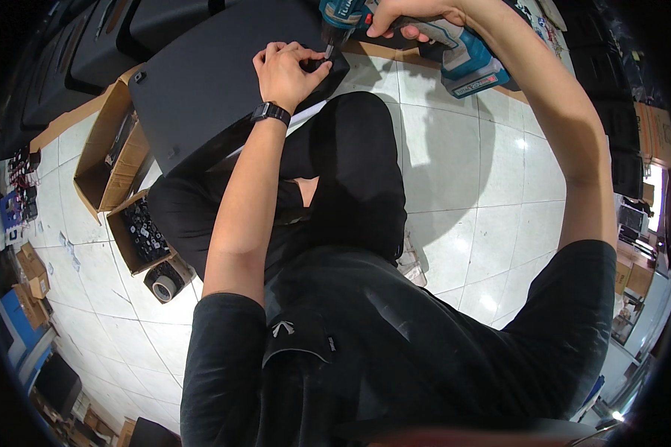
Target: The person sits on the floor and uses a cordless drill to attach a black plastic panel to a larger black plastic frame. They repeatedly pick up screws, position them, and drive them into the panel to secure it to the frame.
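Observation:
A teal and grey cordless drill (473, 63) is held by its handle in my right hand (410, 18), its front end partly cut off by the upper edge of the picture. Its bit points down at the corner of a large black box-like case (209, 74) in front of my crossed legs. At that same corner my left hand (285, 74) rests on the case, thumb and fingertips pinched close beside the bit. Whatever small piece may be between those fingertips is hidden. A small dark fitting (139, 77) sits at the case's far left corner.
Left of my knee stand an open cardboard box (101, 171) and a smaller one with small dark parts (143, 231). A tape roll (163, 287) lies beside them on the tiled floor (447, 231). More black cases (97, 59) line the far left.

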`<action>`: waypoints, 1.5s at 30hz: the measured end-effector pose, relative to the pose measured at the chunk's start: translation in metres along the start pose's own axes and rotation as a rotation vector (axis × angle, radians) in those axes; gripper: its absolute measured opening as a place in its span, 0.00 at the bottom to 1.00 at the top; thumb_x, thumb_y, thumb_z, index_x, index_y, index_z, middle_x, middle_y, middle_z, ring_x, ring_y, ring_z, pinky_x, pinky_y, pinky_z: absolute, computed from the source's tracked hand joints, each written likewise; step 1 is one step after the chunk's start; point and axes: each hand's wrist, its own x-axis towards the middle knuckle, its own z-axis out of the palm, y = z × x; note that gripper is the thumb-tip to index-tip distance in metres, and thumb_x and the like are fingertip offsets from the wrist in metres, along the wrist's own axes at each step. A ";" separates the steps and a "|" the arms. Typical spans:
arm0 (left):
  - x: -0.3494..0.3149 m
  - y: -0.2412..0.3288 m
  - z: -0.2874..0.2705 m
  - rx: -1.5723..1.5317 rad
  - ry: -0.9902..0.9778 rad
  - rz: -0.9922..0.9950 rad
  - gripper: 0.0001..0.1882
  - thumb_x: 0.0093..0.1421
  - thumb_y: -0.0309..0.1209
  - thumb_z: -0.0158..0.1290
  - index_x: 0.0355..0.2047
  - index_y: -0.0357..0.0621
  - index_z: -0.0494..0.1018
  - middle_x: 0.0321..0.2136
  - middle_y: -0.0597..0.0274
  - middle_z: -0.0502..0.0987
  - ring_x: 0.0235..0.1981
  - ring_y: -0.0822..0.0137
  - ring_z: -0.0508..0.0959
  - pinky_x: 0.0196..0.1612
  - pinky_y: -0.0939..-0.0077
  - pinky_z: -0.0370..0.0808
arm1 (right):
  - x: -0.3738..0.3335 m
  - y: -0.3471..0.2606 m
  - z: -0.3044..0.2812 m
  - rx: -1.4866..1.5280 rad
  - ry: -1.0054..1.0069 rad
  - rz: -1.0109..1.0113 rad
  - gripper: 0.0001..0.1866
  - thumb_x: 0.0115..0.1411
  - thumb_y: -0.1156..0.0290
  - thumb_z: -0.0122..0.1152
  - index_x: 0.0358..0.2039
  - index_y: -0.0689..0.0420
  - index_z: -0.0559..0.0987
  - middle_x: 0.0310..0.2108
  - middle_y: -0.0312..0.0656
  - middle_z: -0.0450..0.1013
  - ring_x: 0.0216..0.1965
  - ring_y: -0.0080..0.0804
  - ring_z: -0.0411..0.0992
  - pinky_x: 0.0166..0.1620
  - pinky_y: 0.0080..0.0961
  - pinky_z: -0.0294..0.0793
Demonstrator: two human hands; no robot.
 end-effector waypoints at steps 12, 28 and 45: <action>0.002 -0.001 0.002 -0.018 -0.039 -0.022 0.14 0.52 0.51 0.68 0.35 0.64 0.89 0.30 0.75 0.81 0.53 0.60 0.75 0.63 0.53 0.60 | 0.006 0.006 -0.007 0.070 -0.052 0.018 0.08 0.64 0.71 0.68 0.30 0.61 0.83 0.17 0.37 0.73 0.18 0.25 0.71 0.22 0.26 0.70; 0.001 0.008 -0.003 -0.009 -0.074 -0.027 0.14 0.53 0.50 0.69 0.36 0.63 0.89 0.29 0.77 0.80 0.51 0.63 0.75 0.63 0.54 0.59 | -0.047 -0.005 -0.046 0.165 0.063 -0.036 0.10 0.63 0.70 0.71 0.40 0.63 0.87 0.32 0.36 0.83 0.22 0.17 0.71 0.24 0.20 0.71; 0.009 0.006 -0.005 -0.069 -0.064 -0.053 0.11 0.55 0.47 0.71 0.34 0.59 0.89 0.36 0.78 0.84 0.49 0.66 0.77 0.64 0.53 0.56 | -0.033 0.248 0.137 0.708 0.633 -0.297 0.24 0.54 0.55 0.79 0.50 0.48 0.84 0.40 0.34 0.83 0.32 0.19 0.74 0.38 0.21 0.74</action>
